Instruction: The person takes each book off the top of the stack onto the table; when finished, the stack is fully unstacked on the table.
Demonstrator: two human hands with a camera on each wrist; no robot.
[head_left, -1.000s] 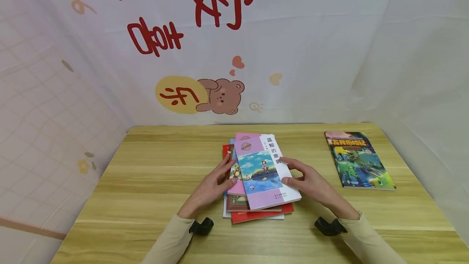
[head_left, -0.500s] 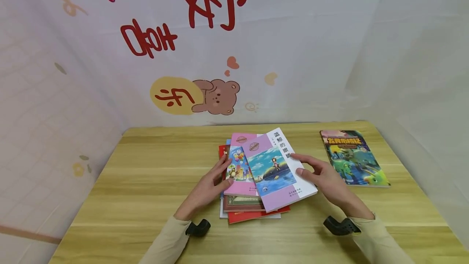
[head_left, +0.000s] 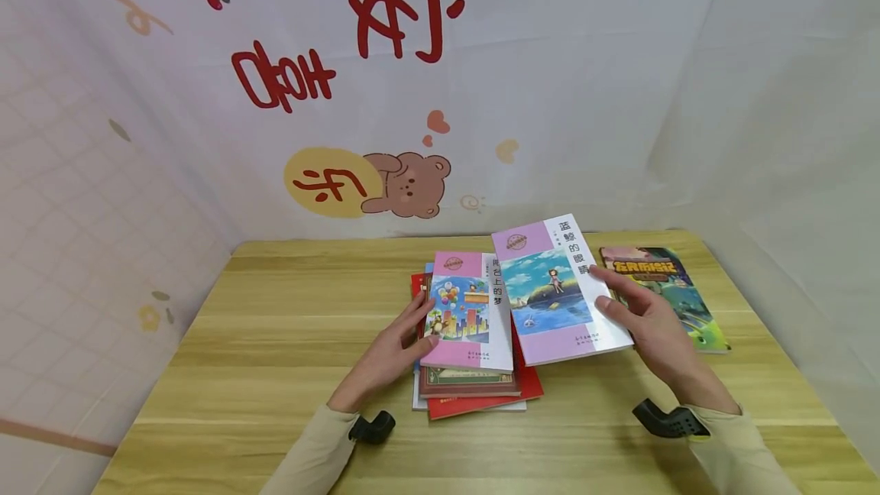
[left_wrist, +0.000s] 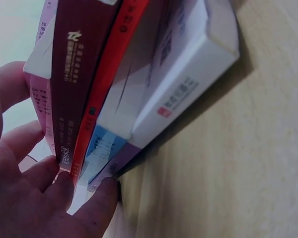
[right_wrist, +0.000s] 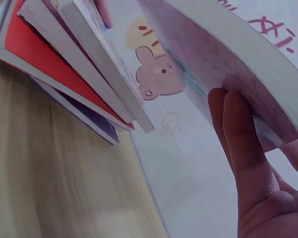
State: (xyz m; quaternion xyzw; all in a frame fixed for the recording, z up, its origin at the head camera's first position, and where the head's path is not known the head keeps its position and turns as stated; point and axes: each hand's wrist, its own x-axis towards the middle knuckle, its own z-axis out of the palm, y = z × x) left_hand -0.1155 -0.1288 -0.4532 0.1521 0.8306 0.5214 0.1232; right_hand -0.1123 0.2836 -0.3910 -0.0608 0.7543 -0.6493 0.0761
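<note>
My right hand (head_left: 656,331) holds a paperback book (head_left: 555,289) with a lilac and white cover by its right edge. The thumb lies on the cover and fingers (right_wrist: 241,134) support it from beneath in the right wrist view. The book is lifted clear of the stack, slightly tilted. My left hand (head_left: 388,361) rests against the left side of the stacked books, its fingertips touching the spines (left_wrist: 72,94) in the left wrist view. On top of the stack lies a pink book (head_left: 457,312) with balloons on its cover; a brown book (head_left: 470,384) and a red book (head_left: 474,405) show below.
A dinosaur-covered book (head_left: 687,304) lies at the right of the wooden table (head_left: 289,327), partly hidden by my right hand. A white printed cloth (head_left: 584,82) hangs behind the table. Black wrist mounts (head_left: 670,420) sit on both wrists.
My right hand has lifted the lilac book off the stack and carried it rightward, uncovering the pink balloon book. My left hand has stayed at the stack's left side.
</note>
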